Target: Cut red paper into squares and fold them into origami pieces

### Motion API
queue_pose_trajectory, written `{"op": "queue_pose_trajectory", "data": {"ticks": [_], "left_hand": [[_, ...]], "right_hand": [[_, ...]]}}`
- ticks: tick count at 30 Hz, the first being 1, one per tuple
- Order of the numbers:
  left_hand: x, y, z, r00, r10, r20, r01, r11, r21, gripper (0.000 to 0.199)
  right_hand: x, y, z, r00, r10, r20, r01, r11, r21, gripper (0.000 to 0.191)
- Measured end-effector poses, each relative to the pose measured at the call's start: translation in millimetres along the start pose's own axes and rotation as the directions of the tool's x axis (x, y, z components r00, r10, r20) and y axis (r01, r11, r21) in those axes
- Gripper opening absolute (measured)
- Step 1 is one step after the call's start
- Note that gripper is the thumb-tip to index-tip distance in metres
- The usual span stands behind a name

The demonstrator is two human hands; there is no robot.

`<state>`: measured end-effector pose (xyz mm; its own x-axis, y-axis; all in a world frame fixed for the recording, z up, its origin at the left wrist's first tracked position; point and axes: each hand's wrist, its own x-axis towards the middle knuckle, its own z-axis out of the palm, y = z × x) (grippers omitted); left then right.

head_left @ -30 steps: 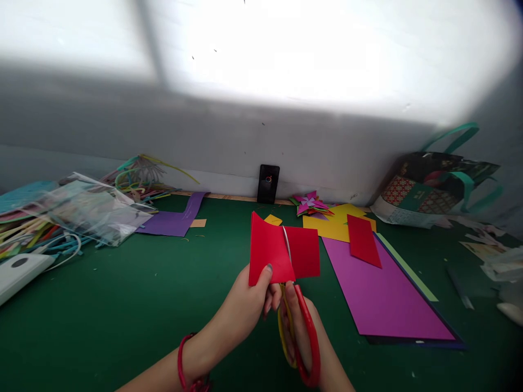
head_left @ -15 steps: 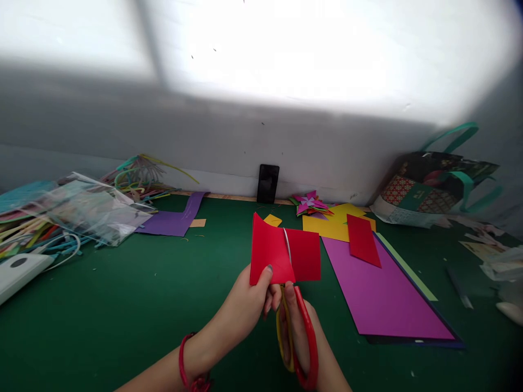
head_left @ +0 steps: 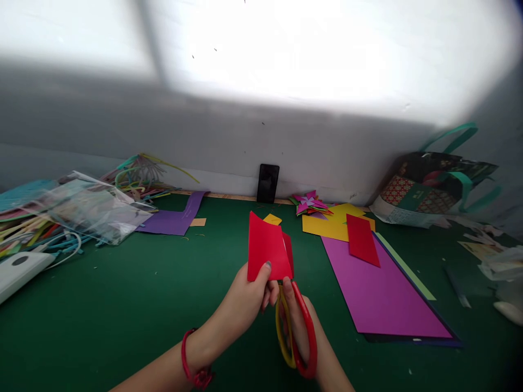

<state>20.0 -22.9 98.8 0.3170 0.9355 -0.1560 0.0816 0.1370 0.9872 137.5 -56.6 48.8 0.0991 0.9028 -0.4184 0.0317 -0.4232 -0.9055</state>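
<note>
My left hand (head_left: 255,286) pinches a folded piece of red paper (head_left: 267,250) by its lower edge, thumb on the near face. My right hand (head_left: 302,318) is closed around scissors (head_left: 307,332) with one red and one yellow handle. The scissor blades are hidden by the paper, at its lower right corner. A narrow flap of red paper (head_left: 288,250) hangs at the right edge, angled back behind the main piece. Both hands are close together above the green table (head_left: 163,321).
A magenta sheet (head_left: 386,294) lies to the right, with a red paper piece (head_left: 363,239) and yellow paper (head_left: 322,226) by it. Purple paper (head_left: 171,220) and plastic bags (head_left: 110,209) are left. A phone (head_left: 268,183) leans on the wall; a gift bag (head_left: 425,190) stands right.
The right part of the red paper, spread out flat before, has swung back behind the main piece and looks much narrower. The hands and scissors have shifted very slightly left.
</note>
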Motion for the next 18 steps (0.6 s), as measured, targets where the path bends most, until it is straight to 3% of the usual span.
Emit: {"op": "queue_pose_trajectory", "data": {"ticks": [3,6,10,14,18], "left_hand": [[4,-2,-5.8,0.993,0.070,-0.096,-0.064,0.996,0.065,0.051],[9,-6,-9.1,0.969,0.148,-0.197,-0.133,0.987,0.087,0.048],[15,-20,-13.1,0.916,0.209,-0.342,-0.189,0.978,0.092,0.043],[17,-46,-24.5,0.857,0.081,-0.509,-0.106,0.994,-0.021,0.037],[13,-77,-36.3,0.828,-0.116,-0.549,-0.021,0.971,-0.237,0.036]], "right_hand": [[4,-1,-3,0.999,0.051,0.010,-0.052,0.998,0.027,0.053],[6,-1,-6,0.988,0.123,0.091,-0.135,0.979,0.151,0.055],[11,1,-9,0.968,0.075,0.240,-0.153,0.934,0.324,0.060],[14,2,-10,0.917,-0.041,0.396,-0.138,0.900,0.413,0.056],[11,0,-6,0.794,-0.161,0.587,-0.204,0.838,0.505,0.060]]}}
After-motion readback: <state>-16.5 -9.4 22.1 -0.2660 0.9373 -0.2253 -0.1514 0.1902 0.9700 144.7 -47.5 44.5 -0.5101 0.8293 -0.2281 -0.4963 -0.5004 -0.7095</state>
